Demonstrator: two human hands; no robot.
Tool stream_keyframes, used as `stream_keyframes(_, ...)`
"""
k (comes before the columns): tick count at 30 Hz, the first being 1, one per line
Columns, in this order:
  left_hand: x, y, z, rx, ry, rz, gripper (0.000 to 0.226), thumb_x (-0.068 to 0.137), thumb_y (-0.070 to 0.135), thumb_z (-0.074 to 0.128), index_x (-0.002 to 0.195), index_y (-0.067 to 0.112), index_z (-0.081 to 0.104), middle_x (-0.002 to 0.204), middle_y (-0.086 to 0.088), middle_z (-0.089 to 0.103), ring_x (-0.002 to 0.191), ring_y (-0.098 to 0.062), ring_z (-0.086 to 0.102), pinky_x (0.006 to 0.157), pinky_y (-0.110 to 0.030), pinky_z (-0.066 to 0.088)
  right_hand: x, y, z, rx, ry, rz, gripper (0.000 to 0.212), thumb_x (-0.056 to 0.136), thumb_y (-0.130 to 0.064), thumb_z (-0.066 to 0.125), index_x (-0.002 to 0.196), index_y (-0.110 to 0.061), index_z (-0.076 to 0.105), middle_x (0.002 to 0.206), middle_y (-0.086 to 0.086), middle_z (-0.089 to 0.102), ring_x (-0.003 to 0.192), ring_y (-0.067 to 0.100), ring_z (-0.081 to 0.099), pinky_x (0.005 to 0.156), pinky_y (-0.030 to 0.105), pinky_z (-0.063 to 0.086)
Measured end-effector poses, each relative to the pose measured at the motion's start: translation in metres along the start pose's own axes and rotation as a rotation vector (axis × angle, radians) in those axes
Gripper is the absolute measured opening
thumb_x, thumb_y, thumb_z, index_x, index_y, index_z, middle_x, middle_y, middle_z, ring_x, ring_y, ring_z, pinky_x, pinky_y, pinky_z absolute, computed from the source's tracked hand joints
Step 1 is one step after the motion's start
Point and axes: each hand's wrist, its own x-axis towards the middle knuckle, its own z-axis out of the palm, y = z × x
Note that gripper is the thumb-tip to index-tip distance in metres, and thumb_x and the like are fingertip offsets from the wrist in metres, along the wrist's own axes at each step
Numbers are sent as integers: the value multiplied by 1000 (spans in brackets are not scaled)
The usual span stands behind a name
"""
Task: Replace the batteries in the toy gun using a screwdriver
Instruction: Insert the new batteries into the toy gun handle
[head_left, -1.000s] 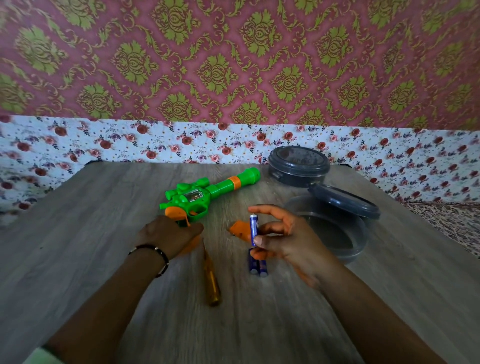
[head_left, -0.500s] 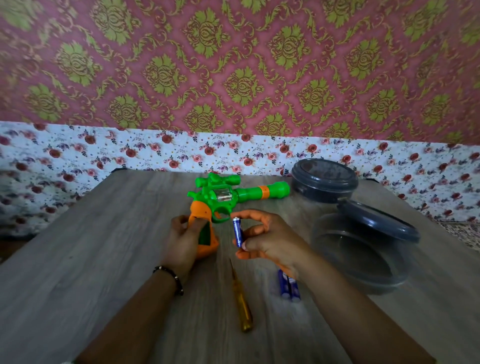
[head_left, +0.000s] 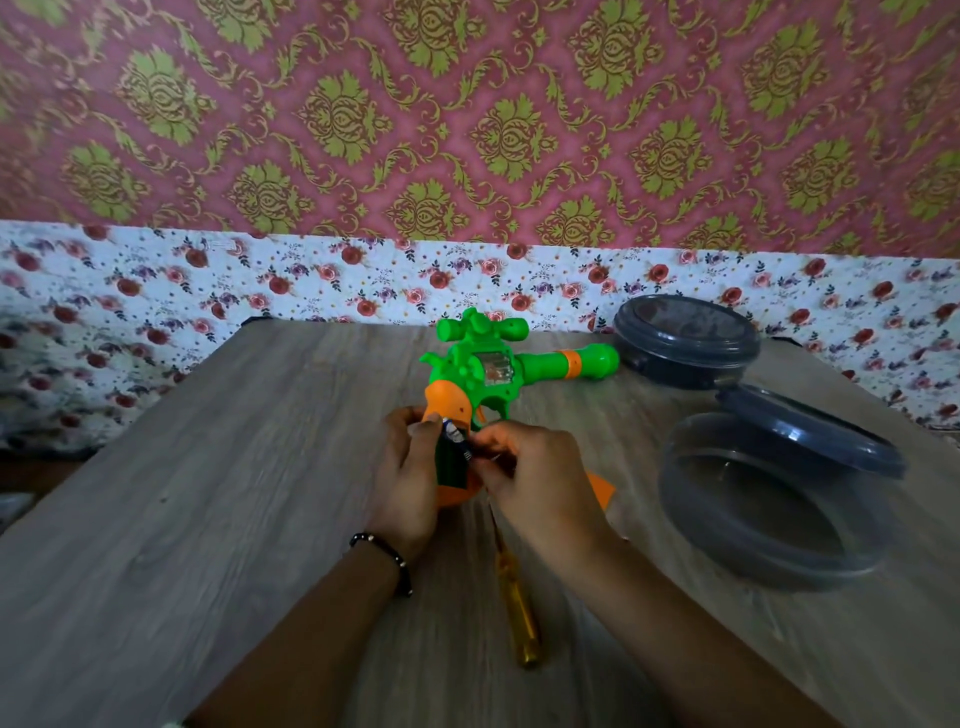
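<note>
Screwdriver (head_left: 522, 610) lies nearest us on the table (head_left: 208, 519), untouched. Beyond it our left hand (head_left: 410, 483) curls round the orange grip of the toy gun (head_left: 483, 374); we judge it light, hollow, stiff plastic, best held at the grip. Our right hand (head_left: 535, 478) pinches a battery (head_left: 456, 434), small, smooth and slippery, at the open compartment, between both hands' fingertips. Orange cover (head_left: 602, 488) lies just beside. Farther right, two grey containers (head_left: 769, 499), well apart.

left hand (head_left: 408, 480) grips toy gun (head_left: 480, 371); right hand (head_left: 535, 475) pinches battery (head_left: 457, 436).
</note>
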Motion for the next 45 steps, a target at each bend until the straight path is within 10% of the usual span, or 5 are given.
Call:
stream_keyframes(13,4,-9,3,-48,-37,12,37,65,65,46,91,40,54,109,-14,63,110,-37,60,96,-66,44,-2,2,9,-139,26,-65,16,74,2,56,82,-4,69,82,17,65,78,33,61,70,38,50)
stream_keyframes(20,-1,-4,6,6,-63,54,28,74,53,42,94,35,51,106,-16,62,107,-41,59,93,-65,46,-8,5,17,-287,-130,-64,28,78,4,52,106,-3,56,118,12,49,108,29,49,88,34,42)
stream_keyframes(28,17,-26,2,-4,-148,6,97,60,97,39,119,23,60,119,-17,65,112,-36,62,96,-63,48,-3,9,6,-57,-211,9,12,81,-21,67,86,-11,69,76,0,51,76,17,52,63,25,37)
stream_keyframes(36,22,-30,1,-44,-118,2,99,67,95,36,125,18,61,121,-13,67,113,-29,65,104,-53,46,3,23,-4,423,-18,264,23,71,-5,77,65,-16,58,54,0,55,41,12,48,49,28,41)
stream_keyframes(45,17,-22,0,-24,-123,56,106,62,98,37,124,15,60,121,-15,66,114,-31,64,101,-56,46,-4,15,7,15,24,62,15,71,-22,77,77,-10,72,68,5,67,61,15,58,59,27,43)
